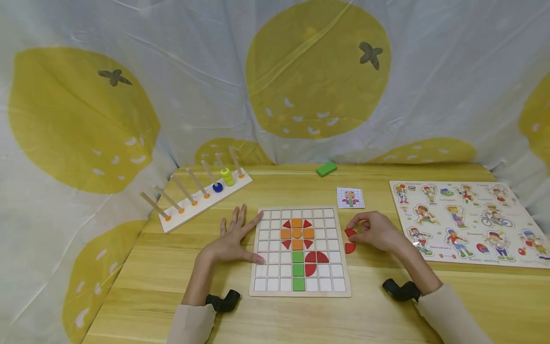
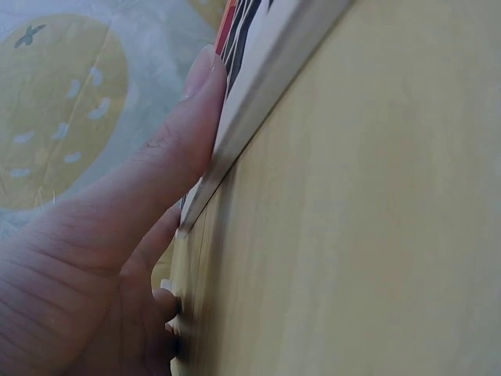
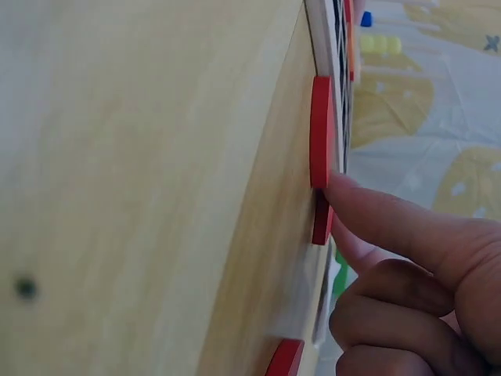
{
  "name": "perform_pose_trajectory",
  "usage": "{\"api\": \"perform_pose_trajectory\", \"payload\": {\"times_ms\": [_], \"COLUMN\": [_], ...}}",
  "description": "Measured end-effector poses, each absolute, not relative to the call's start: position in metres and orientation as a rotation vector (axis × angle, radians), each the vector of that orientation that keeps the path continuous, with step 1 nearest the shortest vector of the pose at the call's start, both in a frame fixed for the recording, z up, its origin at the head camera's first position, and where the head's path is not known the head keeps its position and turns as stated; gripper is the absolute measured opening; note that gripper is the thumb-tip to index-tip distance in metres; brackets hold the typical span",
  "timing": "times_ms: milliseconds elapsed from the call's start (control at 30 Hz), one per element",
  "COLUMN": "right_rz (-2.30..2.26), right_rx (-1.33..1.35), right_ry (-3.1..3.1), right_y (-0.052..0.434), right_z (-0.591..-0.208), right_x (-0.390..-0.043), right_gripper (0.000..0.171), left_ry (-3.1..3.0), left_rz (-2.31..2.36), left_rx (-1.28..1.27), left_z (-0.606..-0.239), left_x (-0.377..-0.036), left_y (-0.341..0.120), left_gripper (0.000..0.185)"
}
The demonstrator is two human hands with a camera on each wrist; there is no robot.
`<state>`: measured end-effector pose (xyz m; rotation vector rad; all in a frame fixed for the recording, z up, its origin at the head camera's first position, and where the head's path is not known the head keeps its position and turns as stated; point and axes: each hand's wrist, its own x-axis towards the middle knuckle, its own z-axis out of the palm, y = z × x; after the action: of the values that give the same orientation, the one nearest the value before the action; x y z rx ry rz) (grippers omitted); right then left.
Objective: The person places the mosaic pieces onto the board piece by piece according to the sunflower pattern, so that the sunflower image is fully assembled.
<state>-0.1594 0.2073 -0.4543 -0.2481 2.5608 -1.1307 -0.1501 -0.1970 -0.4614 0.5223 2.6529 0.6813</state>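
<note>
My left hand [image 1: 232, 239] lies spread at the left side of a wooden grid board [image 1: 257, 286], thumb on its left edge and forefinger at its upper left corner. Orange, green and red pieces sit in the grid, among them a green square [image 1: 298, 284] and a red quarter circle [image 1: 310, 270]. Beside the board's right edge, my right hand [image 1: 375, 231] pinches a red quarter-circle piece [image 1: 350, 232] between thumb and forefinger at the table. Another red quarter circle [image 1: 350, 248] lies just nearer. The right wrist view also shows a red piece [image 3: 284, 359] at its bottom edge.
A small pattern card [image 1: 350, 203] lies above the right hand, and a green block [image 1: 326, 169] farther back. A peg stand [image 1: 206, 200] with blue and yellow-green beads is at the left. A picture puzzle board [image 1: 438, 220] is at the right. A lemon-print curtain hangs behind.
</note>
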Motion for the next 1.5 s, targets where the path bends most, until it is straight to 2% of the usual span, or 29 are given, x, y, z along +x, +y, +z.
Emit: {"api": "perform_pose_trajectory", "payload": {"times_ms": [433, 667, 1000, 1300, 1500], "right_rz": [-1.091, -1.218, -1.168, -0.998, -1.003], "right_rx": [-0.268, -0.26, -0.448, -0.481, -0.496], "right_ry": [2.666, 2.543, 2.486, 2.615, 2.618], "right_y": [0.203, 0.156, 0.081, 0.052, 0.053], "right_z": [-0.455, -0.443, -0.441, -0.442, -0.442], "right_x": [-0.154, -0.141, -0.124, -0.12, -0.122], "right_gripper": [0.02, 0.021, 0.018, 0.021, 0.02], "left_ry": [2.657, 2.667, 2.667, 2.666, 2.659], "left_rz": [0.667, 0.675, 0.672, 0.667, 0.676], "left_rx": [0.526, 0.52, 0.533, 0.534, 0.524], "left_z": [-0.464, -0.464, -0.462, -0.461, -0.461], "left_x": [-0.147, -0.145, -0.148, -0.148, -0.149], "left_y": [-0.196, -0.198, -0.197, -0.197, -0.197], "left_gripper": [0.121, 0.12, 0.118, 0.118, 0.118]}}
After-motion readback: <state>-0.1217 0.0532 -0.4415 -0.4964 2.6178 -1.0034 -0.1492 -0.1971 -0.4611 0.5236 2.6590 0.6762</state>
